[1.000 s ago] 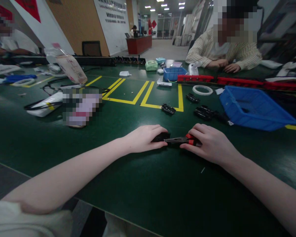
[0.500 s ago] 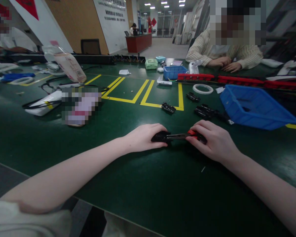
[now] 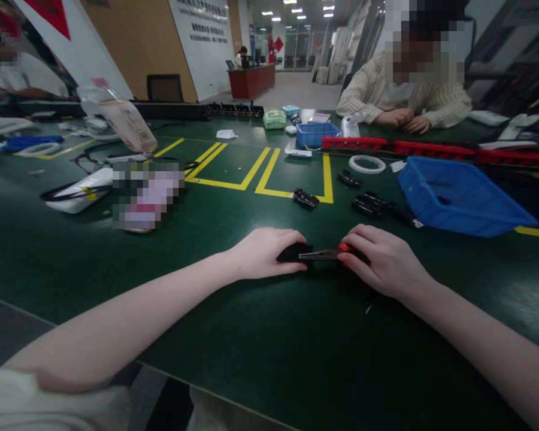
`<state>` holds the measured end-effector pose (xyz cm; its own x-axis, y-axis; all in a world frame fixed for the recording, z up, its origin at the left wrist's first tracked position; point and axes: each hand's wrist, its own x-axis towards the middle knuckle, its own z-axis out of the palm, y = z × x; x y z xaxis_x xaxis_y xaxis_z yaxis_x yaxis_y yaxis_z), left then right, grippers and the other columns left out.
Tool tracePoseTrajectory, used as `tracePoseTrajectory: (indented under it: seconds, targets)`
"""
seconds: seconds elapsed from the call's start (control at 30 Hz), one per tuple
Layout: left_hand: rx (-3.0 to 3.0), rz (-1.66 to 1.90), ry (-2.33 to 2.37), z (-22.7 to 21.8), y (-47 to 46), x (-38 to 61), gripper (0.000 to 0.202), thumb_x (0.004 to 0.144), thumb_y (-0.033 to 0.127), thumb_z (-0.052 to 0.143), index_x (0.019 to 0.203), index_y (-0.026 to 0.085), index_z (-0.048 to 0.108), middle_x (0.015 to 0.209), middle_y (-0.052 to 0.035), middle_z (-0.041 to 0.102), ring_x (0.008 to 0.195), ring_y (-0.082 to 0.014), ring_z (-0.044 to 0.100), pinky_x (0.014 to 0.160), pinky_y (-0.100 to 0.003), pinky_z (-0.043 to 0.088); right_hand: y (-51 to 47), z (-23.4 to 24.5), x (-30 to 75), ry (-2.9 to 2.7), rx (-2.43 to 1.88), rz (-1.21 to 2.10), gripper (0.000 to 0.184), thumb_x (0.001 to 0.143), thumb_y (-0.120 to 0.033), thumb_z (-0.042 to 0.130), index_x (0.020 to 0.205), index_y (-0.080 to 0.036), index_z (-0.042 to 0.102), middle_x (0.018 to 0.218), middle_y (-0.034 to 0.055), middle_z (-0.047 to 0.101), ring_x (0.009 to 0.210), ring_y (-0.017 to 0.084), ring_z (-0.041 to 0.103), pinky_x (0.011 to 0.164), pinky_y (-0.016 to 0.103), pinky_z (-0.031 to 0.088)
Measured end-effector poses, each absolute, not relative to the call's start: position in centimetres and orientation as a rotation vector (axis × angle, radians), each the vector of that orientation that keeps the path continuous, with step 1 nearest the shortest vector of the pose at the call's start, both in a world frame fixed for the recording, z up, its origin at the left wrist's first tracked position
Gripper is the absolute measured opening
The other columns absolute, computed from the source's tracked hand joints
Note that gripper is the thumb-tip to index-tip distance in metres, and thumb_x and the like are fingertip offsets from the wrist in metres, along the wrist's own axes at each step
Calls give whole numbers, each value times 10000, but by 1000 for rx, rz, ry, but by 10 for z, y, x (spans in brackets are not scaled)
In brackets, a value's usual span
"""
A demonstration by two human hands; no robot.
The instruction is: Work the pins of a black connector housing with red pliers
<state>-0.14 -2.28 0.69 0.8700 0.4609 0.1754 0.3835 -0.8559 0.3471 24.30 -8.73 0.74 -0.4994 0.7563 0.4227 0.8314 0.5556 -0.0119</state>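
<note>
My left hand (image 3: 269, 254) is closed around a small black plastic part (image 3: 291, 252), low over the green tabletop (image 3: 251, 335). My fingers cover much of that part, so its exact shape is hidden. In my right hand (image 3: 379, 260) are needle-nose pliers (image 3: 326, 255) with red and dark handles, gripped by the handles. Their long metal jaws point left, and the tips meet the black part at its right side. Whether the jaws pinch something there I cannot make out.
Beyond my hands lie several black plastic pieces (image 3: 306, 199), a white ring (image 3: 367, 164) and a large blue bin (image 3: 467, 197). A phone (image 3: 150, 200) and a tilted bottle (image 3: 128, 123) are on the left. Across the table a person in a striped sleeve (image 3: 363, 90) sits with hands together.
The pliers' jaws have shifted slightly left and down against the black part, and my right hand's grip on the handles looks tighter. My left hand keeps its hold.
</note>
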Motion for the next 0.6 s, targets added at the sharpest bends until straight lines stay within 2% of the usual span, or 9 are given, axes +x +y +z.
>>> tracePoseTrajectory:
  seconds: [0.6]
  targets:
    - [2788, 347, 650, 8, -24, -1, 331, 867, 438, 557, 1078, 186, 521, 964, -21, 649, 812, -168, 617, 656, -262, 439, -87, 8, 244, -2361, -1305, -310, 309, 907, -389, 423, 865, -138, 599, 885, 112, 614, 761, 195, 543, 646, 327, 442]
